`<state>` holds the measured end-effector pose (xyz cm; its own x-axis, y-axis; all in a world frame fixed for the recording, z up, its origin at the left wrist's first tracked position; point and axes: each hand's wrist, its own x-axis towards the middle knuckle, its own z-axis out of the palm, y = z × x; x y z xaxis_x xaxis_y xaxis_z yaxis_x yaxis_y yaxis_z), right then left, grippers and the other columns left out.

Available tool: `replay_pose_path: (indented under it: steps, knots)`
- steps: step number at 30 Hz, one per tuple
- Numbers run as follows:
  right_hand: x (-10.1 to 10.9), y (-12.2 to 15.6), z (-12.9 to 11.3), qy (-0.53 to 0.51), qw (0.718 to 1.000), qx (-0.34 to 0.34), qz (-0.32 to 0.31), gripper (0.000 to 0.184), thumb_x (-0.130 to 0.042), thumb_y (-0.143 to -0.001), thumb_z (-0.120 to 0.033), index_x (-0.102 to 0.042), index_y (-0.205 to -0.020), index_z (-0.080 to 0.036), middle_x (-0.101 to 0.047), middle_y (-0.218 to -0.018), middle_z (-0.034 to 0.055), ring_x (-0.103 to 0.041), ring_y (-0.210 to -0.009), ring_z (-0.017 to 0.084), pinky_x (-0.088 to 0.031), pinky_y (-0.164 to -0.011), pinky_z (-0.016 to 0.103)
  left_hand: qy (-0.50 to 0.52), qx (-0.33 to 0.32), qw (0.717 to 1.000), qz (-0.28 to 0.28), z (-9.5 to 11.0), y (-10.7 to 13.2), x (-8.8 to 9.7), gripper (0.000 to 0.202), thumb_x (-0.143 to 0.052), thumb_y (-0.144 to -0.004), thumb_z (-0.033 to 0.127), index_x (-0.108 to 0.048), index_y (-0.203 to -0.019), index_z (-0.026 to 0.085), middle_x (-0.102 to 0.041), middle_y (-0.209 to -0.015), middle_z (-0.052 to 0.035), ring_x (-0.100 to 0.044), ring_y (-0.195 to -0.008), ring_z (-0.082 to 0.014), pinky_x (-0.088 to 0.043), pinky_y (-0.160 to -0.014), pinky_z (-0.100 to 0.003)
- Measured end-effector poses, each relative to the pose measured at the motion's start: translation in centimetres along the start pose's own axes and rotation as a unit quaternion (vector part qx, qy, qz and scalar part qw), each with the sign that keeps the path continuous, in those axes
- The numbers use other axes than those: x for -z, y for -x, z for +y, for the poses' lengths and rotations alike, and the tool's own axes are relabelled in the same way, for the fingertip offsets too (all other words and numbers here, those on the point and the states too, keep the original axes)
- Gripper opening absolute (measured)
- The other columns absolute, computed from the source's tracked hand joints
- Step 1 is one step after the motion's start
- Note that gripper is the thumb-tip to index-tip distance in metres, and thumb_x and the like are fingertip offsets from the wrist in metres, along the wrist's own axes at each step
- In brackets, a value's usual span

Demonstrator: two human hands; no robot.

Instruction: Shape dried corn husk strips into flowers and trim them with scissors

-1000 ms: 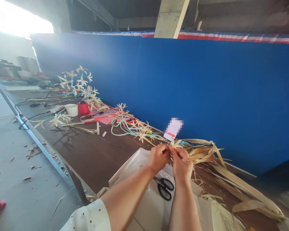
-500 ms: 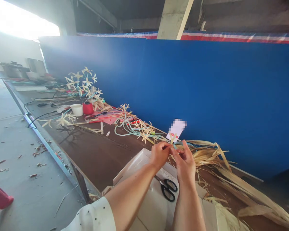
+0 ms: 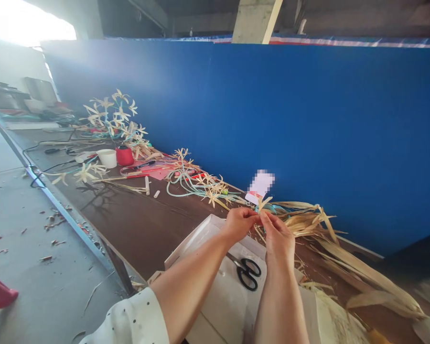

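Between my fingertips, above the far edge of the shallow white box [image 3: 209,234], is a small pale flower [image 3: 263,204] with narrow, husk-like petals. My left hand [image 3: 241,223] pinches it from the left, thumb and forefinger closed at its base. From the right, my right hand [image 3: 278,234] also has its fingers closed on the flower's base. The exact grip and any stem are hidden by the fingers. Below my hands, black-handled scissors [image 3: 249,274] lie in the box, their blades partly behind my left forearm.
Dried husks [image 3: 369,277] spread along the table's right side. Finished pale flowers on blue-green stems [image 3: 186,184] lie to the left, near a white cup [image 3: 107,158] and a red container [image 3: 124,155]. A blue partition [image 3: 308,114] rises behind; a printed card [image 3: 260,186] leans there.
My right hand's forefinger, raised before, is now folded down toward the flower. More of the petals show above my fingertips. The whole view has shifted slightly.
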<state>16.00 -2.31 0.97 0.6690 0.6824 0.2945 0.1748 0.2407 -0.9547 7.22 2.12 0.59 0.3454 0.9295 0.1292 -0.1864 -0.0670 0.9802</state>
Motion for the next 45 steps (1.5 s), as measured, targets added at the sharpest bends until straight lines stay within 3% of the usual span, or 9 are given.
replay_pose_path:
  steps: [6, 9, 13, 16, 18, 22, 31, 39, 45]
  knots:
    - [0.4, -0.1, -0.1, 0.028, 1.0, -0.003, -0.012, 0.04, -0.072, -0.06, -0.047, -0.071, -0.084, -0.015, -0.069, -0.079, 0.0063, -0.062, -0.076, 0.022, -0.047, -0.071, 0.032, -0.063, -0.043, 0.997, -0.003, -0.8, -0.2, 0.1, 0.024, -0.06, -0.07, 0.034, -0.07, -0.075, 0.012, -0.051, -0.049, 0.0032, -0.042, -0.045, -0.0053, -0.033, -0.044, -0.016]
    - [0.5, -0.2, -0.2, 0.042, 0.999, -0.009, 0.005, 0.038, -0.074, -0.058, -0.046, -0.071, -0.08, -0.015, -0.068, -0.075, 0.0049, -0.061, -0.073, 0.02, -0.047, -0.066, 0.03, -0.055, -0.056, 0.996, -0.038, -0.8, -0.2, 0.1, 0.024, -0.059, -0.071, 0.031, -0.072, -0.081, 0.013, -0.055, -0.054, 0.0023, -0.044, -0.048, -0.0059, -0.036, -0.048, -0.017]
    - [0.9, -0.3, -0.1, -0.028, 0.998, -0.038, 0.036, 0.039, -0.075, -0.056, -0.045, -0.07, -0.08, -0.015, -0.065, -0.066, 0.0014, -0.056, -0.058, 0.014, -0.042, -0.051, 0.024, -0.029, -0.021, 0.994, -0.106, -0.5, -0.2, 0.3, 0.029, -0.058, -0.073, 0.028, -0.07, -0.097, 0.016, -0.065, -0.071, -0.0008, -0.05, -0.054, -0.0061, -0.039, -0.051, -0.017]
    - [1.1, -0.3, -0.2, -0.091, 0.992, -0.075, 0.051, 0.038, -0.078, -0.052, -0.043, -0.07, -0.079, -0.016, -0.056, -0.052, -0.0038, -0.045, -0.044, 0.008, -0.034, -0.041, 0.021, -0.028, 0.018, 0.994, -0.102, -0.2, -0.1, 0.4, 0.032, -0.056, -0.075, 0.031, -0.067, -0.102, 0.016, -0.067, -0.084, -0.0037, -0.052, -0.055, -0.0061, -0.038, -0.049, -0.017]
    - [1.1, -0.3, -0.3, -0.113, 0.988, -0.093, 0.052, 0.037, -0.079, -0.051, -0.041, -0.069, -0.078, -0.017, -0.054, -0.049, -0.0052, -0.042, -0.042, 0.007, -0.032, -0.039, 0.02, -0.036, 0.01, 0.994, -0.105, -0.1, -0.1, 0.4, 0.032, -0.055, -0.076, 0.032, -0.067, -0.102, 0.017, -0.068, -0.084, -0.0035, -0.053, -0.056, -0.0066, -0.039, -0.05, -0.017]
    - [0.8, -0.1, -0.7, -0.106, 0.987, -0.107, 0.051, 0.037, -0.079, -0.049, -0.04, -0.069, -0.076, -0.017, -0.059, -0.054, -0.0027, -0.05, -0.046, 0.011, -0.036, -0.041, 0.023, -0.077, -0.035, 0.989, -0.12, 0.1, 0.3, 0.4, 0.03, -0.061, -0.071, 0.033, -0.069, -0.093, 0.015, -0.066, -0.073, -0.0014, -0.054, -0.059, -0.0089, -0.04, -0.053, -0.018]
    - [0.5, -0.1, -0.3, -0.114, 0.986, -0.106, 0.059, 0.037, -0.082, -0.046, -0.036, -0.071, -0.076, -0.017, -0.066, -0.063, 0.0002, -0.057, -0.055, 0.014, -0.044, -0.049, 0.024, -0.092, -0.034, 0.991, -0.088, -1.2, 0.0, 0.1, 0.02, -0.057, -0.071, 0.03, -0.067, -0.074, 0.014, -0.065, -0.064, -0.0023, -0.056, -0.056, -0.0106, -0.043, -0.055, -0.02]
    - [0.6, -0.7, 1.6, -0.045, 0.997, -0.045, 0.037, 0.044, -0.076, -0.055, -0.045, -0.07, -0.085, -0.014, -0.069, -0.072, 0.0044, -0.061, -0.063, 0.017, -0.047, -0.055, 0.025, -0.124, -0.071, 0.988, -0.061, -2.4, -0.3, 0.0, 0.022, -0.054, -0.074, 0.033, -0.067, -0.074, 0.015, -0.064, -0.065, -0.0009, -0.057, -0.058, -0.0105, -0.044, -0.057, -0.02]
    - [0.6, -0.2, 0.1, 0.043, 0.998, -0.035, 0.032, 0.044, -0.073, -0.059, -0.046, -0.071, -0.089, -0.014, -0.07, -0.083, 0.006, -0.062, -0.079, 0.022, -0.047, -0.07, 0.029, -0.172, -0.083, 0.981, -0.023, -1.7, -0.1, 0.1, 0.023, -0.052, -0.076, 0.033, -0.068, -0.076, 0.017, -0.066, -0.067, -0.0004, -0.058, -0.063, -0.0115, -0.044, -0.06, -0.02]
